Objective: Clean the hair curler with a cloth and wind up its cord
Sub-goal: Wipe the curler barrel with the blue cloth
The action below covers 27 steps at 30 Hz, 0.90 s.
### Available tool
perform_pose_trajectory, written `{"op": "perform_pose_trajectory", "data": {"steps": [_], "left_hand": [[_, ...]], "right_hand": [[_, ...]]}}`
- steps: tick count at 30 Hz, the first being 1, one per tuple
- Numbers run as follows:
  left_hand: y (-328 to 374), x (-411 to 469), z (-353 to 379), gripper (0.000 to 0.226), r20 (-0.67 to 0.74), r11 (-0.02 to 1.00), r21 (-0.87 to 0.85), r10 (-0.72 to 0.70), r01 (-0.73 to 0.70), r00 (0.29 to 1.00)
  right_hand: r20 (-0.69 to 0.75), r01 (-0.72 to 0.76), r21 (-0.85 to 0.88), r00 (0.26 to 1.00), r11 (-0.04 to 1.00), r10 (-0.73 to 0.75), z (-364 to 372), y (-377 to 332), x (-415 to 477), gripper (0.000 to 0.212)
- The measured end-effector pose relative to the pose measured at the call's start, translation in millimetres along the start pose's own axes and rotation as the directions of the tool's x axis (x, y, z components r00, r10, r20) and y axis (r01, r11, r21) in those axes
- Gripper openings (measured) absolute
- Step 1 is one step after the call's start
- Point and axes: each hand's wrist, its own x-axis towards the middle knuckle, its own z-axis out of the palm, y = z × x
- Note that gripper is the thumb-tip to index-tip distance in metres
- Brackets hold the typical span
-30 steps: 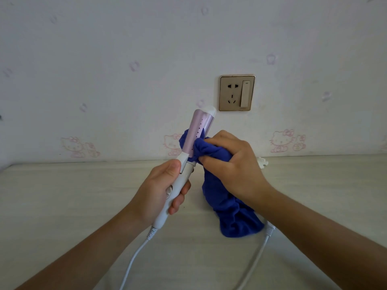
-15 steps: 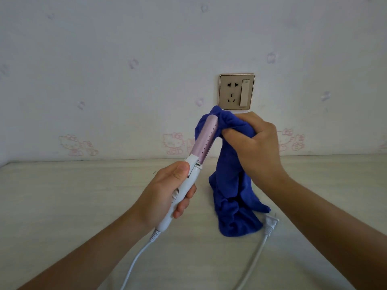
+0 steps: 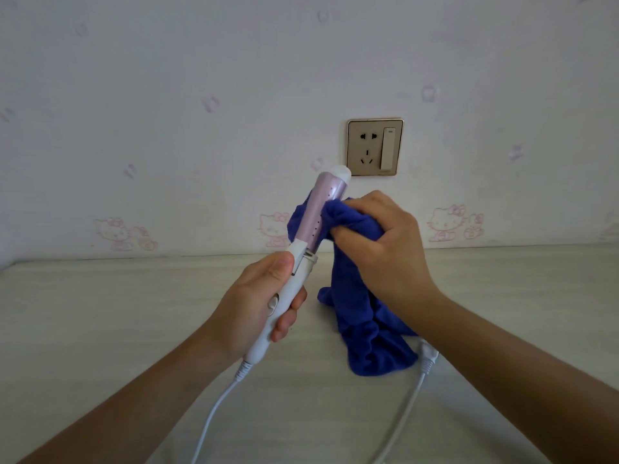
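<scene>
Blue fleecy cloth (image 3: 360, 306), bunched in the closed right hand (image 3: 385, 249), presses against the smooth lilac barrel of the hair curler (image 3: 320, 217); below, the left hand (image 3: 258, 306) wraps its white handle, cord (image 3: 214, 413) trailing down.

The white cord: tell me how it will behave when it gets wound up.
The cord probably bends easily, since it lies in loose curves on the table. Its plug end looks heavier and may swing or drag.

cartoon-print wall (image 3: 234, 78), pale tabletop (image 3: 100, 313)
</scene>
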Motion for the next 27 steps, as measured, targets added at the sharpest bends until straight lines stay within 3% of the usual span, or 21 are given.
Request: {"op": "perform_pose_trajectory", "data": {"steps": [6,10,14,16,19,23,27], "left_hand": [[-13,-11,-1,0.05,0.038,0.989,0.147,-0.002,-0.003,0.999],[-13,-15,0,0.04,0.102,0.984,0.167,0.037,-0.054,0.994],[-12,-9,-6,0.061,0.023,0.989,0.139,0.037,-0.04,0.999],[-11,-6,-11,0.072,-0.002,0.999,0.014,-0.045,0.045,0.999],[-5,-3,-16,0.062,0.091,0.95,-0.272,-0.13,0.15,0.987],[2,0,-24,0.057,0.235,0.806,-0.549,-0.106,0.222,0.966],[2,1,-31,0.06,0.392,0.626,-0.707,-0.038,0.328,0.919]], "right_hand": [[-0.262,-0.166,0.115,0.946,0.979,0.191,-23,9,21,0.027],[-0.28,-0.298,0.254,0.888,0.92,0.365,-31,17,27,0.026],[-0.253,-0.281,0.308,0.897,0.909,0.363,-30,14,27,0.026],[-0.244,-0.266,0.309,0.906,0.913,0.346,-28,12,26,0.028],[-0.228,-0.268,0.306,0.911,0.914,0.343,-25,12,24,0.032],[-0.2,-0.266,0.307,0.921,0.914,0.335,-20,13,20,0.034],[-0.17,-0.258,0.307,0.932,0.916,0.32,-18,12,18,0.036]]}}
